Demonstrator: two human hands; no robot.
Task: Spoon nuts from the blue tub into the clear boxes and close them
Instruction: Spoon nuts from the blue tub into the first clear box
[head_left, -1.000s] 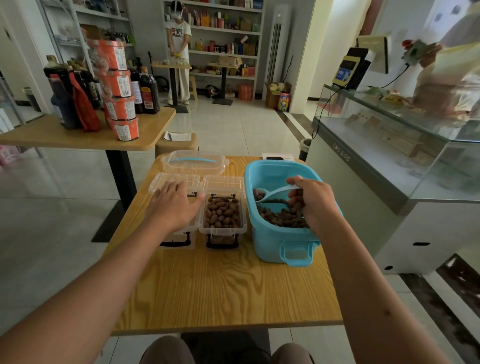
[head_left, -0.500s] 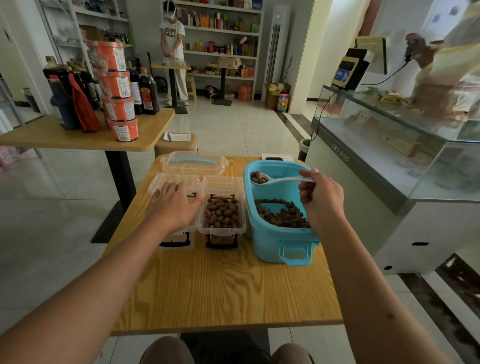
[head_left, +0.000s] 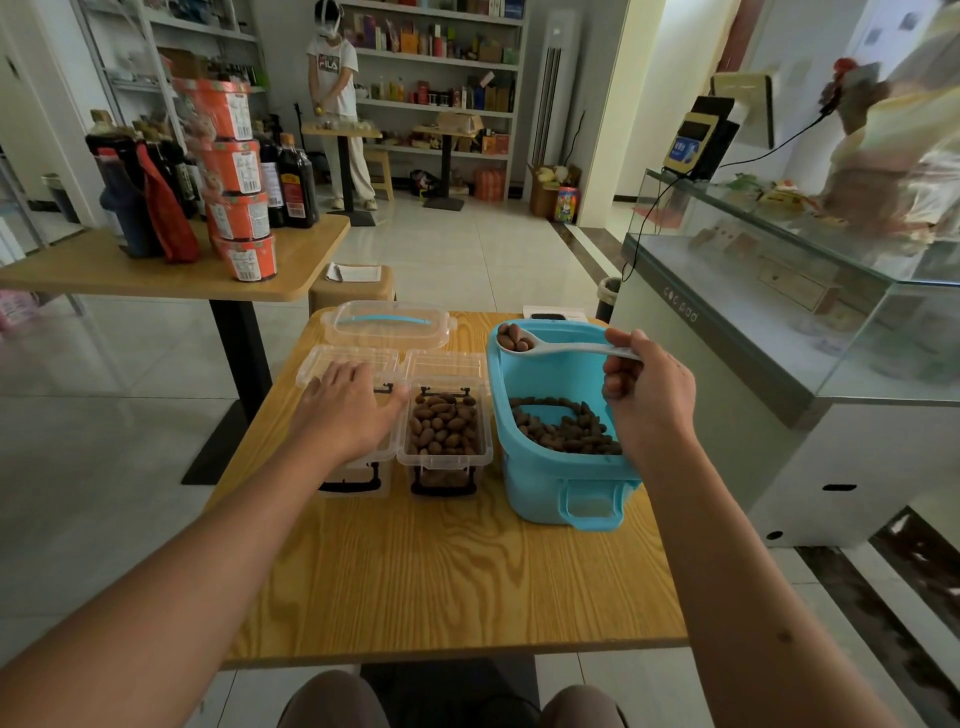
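Four orange tubs (head_left: 236, 179) stand stacked on the side table (head_left: 156, 275). On the wooden table (head_left: 441, 571), the left hand (head_left: 348, 410) lies flat, fingers straight, on the left of two clear boxes (head_left: 353, 415). The right box (head_left: 445, 431) sits open, full of nuts. A third clear container (head_left: 389, 325) lies behind them. In the blue tub (head_left: 556, 483), one layer of nuts (head_left: 561, 431) remains. The right hand (head_left: 649, 400) grips one white spoon (head_left: 561, 348) carrying about three nuts above the tub.
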